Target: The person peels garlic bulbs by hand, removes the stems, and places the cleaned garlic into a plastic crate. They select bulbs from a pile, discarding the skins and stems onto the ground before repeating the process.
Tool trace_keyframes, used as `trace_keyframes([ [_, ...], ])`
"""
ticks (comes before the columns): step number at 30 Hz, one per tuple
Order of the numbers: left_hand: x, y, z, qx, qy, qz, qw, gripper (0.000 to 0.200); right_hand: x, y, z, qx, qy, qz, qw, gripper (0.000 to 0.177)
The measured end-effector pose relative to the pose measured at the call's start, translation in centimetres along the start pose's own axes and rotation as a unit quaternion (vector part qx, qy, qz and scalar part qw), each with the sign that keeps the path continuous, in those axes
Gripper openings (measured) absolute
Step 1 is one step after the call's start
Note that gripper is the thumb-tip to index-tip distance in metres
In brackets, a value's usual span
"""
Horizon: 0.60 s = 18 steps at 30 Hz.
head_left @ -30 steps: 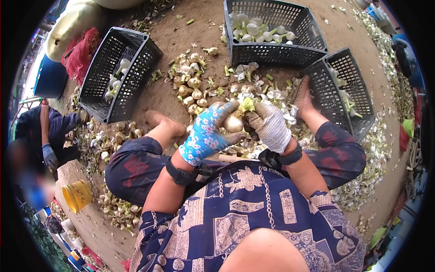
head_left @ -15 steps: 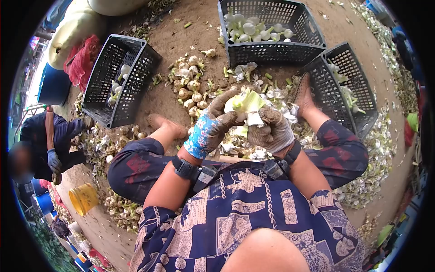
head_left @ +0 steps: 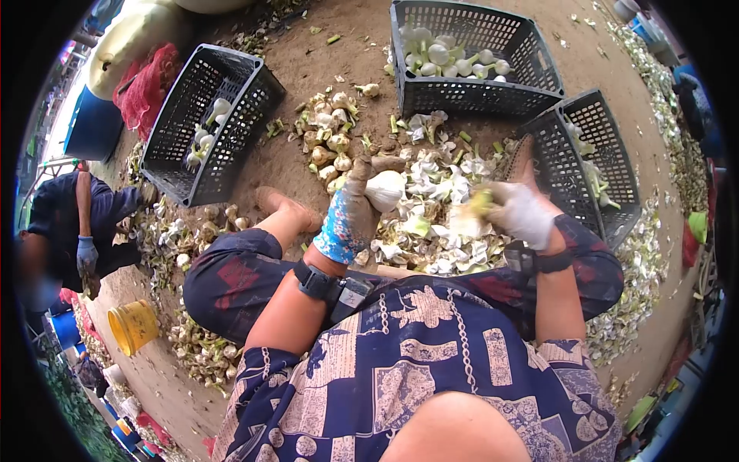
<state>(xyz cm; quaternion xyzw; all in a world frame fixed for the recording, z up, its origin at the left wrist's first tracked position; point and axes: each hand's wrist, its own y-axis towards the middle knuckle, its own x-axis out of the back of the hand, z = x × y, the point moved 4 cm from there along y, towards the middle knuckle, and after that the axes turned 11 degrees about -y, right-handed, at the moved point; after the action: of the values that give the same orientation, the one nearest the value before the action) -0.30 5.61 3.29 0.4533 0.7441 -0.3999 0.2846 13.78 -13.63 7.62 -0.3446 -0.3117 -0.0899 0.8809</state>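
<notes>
My left hand (head_left: 356,212), in a soiled glove with a blue floral cuff, is closed round a white garlic bulb (head_left: 385,191). To its right my right hand (head_left: 519,212), in a whitish glove and blurred by motion, has its fingers round a yellowish-green peel (head_left: 479,204). White peelings (head_left: 439,239) lie on the ground beneath and between both hands. Beyond my left hand is a heap of unpeeled bulbs (head_left: 337,142) with brownish skins.
Black crates stand at the left (head_left: 212,127), top (head_left: 477,96) and right (head_left: 585,165), holding white bulbs or greenish pieces. A co-worker (head_left: 65,223) bends at the far left, near a yellow bucket (head_left: 132,326). A red net (head_left: 150,91) lies behind the left crate.
My right hand has moved right, away from my left, with peel in its fingers. The bulb in my left hand now shows a smooth white surface. The view has shifted slightly.
</notes>
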Motion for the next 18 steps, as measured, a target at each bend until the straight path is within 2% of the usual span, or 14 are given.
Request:
trace_keyframes([
  [1,-0.3,-0.1,0.0,-0.027,0.101,-0.013,0.995,0.059,-1.0,0.5,-0.2,-0.026,-0.172,-0.055,0.983,0.033],
  [2,-1.0,-0.4,-0.2,-0.081,0.219,0.008,0.972,0.057,-2.2,1.0,-0.1,-0.052,-0.340,-0.104,0.933,0.036],
  [3,-1.3,-0.4,-0.5,-0.187,0.380,0.081,0.902,0.041,-2.5,0.8,1.5,0.014,-0.254,-0.145,0.956,0.034],
  [4,-1.6,-0.6,-0.4,-0.284,0.525,0.147,0.789,0.031,-2.8,0.7,2.9,0.076,-0.129,-0.174,0.973,0.033],
  [6,-0.8,-0.6,1.2,-0.332,0.593,0.143,0.720,0.034,-3.7,1.6,5.8,0.106,-0.061,-0.152,0.981,0.033],
  [8,-2.2,-1.5,0.3,-0.234,0.605,0.106,0.753,0.036,-4.9,2.6,7.1,0.135,-0.086,-0.195,0.968,0.028],
  [9,-2.1,-1.5,0.3,-0.277,0.634,0.089,0.717,0.035,-5.7,3.2,6.8,0.128,-0.094,-0.197,0.968,0.023],
  [10,-2.0,-1.4,0.3,-0.261,0.663,0.088,0.696,0.036,-5.5,2.9,7.7,0.109,-0.163,-0.187,0.963,0.020],
  [12,-2.7,-1.7,0.1,-0.218,0.693,0.067,0.684,0.036,-8.0,4.8,5.5,0.092,-0.147,-0.118,0.978,0.018],
  [13,-2.3,-1.6,0.5,-0.235,0.702,0.066,0.669,0.036,-8.7,6.4,6.1,0.149,0.012,-0.138,0.979,0.015],
  [14,-2.0,-1.5,0.8,-0.238,0.714,0.063,0.655,0.037,-9.1,5.7,4.6,0.111,-0.185,-0.072,0.974,0.014],
  [17,-0.9,-0.9,0.6,-0.250,0.666,0.097,0.695,0.043,-6.9,4.5,6.6,0.093,-0.157,-0.180,0.967,0.022],
  [18,-1.1,-0.5,0.2,-0.219,0.659,0.105,0.712,0.046,-6.5,4.7,6.5,0.092,-0.158,-0.182,0.966,0.022],
])
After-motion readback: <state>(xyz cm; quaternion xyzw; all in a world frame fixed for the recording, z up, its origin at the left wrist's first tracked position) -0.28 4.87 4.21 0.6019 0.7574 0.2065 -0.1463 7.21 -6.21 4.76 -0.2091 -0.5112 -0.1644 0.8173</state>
